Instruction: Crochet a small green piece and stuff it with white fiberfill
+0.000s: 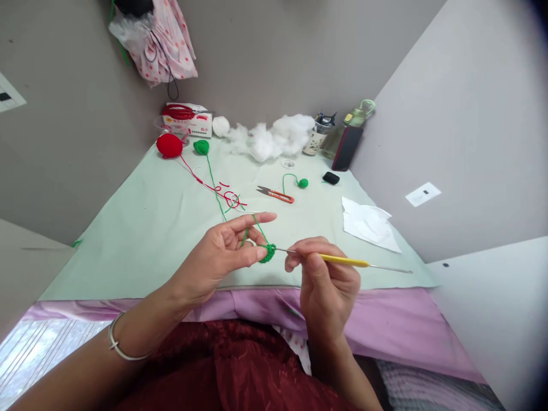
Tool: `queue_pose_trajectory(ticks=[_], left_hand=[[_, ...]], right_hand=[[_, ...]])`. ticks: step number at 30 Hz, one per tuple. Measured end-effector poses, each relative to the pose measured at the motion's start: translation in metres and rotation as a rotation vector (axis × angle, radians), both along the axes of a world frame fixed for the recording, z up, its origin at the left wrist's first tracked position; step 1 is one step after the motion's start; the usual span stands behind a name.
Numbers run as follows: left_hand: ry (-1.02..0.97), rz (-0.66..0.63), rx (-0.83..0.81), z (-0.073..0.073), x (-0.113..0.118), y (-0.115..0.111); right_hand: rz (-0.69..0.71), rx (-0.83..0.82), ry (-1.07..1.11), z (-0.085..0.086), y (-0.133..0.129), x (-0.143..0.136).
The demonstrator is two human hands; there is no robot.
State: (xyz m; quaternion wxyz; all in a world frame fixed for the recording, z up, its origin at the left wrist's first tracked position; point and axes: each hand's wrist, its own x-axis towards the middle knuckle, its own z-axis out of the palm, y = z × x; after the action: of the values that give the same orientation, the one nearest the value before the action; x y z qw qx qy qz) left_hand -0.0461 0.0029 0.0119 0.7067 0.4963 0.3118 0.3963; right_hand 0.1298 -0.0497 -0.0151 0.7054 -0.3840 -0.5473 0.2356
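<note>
My left hand [222, 248] pinches a small green crochet piece [268, 253] between thumb and fingers. Its index finger is stretched out, with green yarn [261, 229] running over it down to the piece. In my right hand [327, 279] is a crochet hook [345, 260] with a yellow handle and metal ends, gripped like a pen. The hook's left tip meets the right edge of the crochet piece; whether it passes through a stitch is too small to tell. The yarn trails back toward a green yarn ball [201, 147] at the table's rear left.
Orange thread snips [275, 194] lie mid-table beside a small green crocheted ball [303, 183]. A red yarn ball [169, 146], white stuffing [269, 137], a cup [315, 140], a phone [347, 148] and a bottle [359, 114] line the back. Crumpled tissue [370, 224] lies at right.
</note>
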Motion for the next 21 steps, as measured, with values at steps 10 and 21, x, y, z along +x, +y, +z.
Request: queue_pose_trajectory(ticks=[10, 21], left_hand=[[0.177, 0.017, 0.139, 0.001, 0.002, -0.011], [-0.194, 0.016, -0.192, -0.01, 0.015, -0.014]], right_hand=[[0.099, 0.014, 0.039, 0.001, 0.006, -0.003], [-0.309, 0.359, -0.551, -0.016, 0.004, -0.009]])
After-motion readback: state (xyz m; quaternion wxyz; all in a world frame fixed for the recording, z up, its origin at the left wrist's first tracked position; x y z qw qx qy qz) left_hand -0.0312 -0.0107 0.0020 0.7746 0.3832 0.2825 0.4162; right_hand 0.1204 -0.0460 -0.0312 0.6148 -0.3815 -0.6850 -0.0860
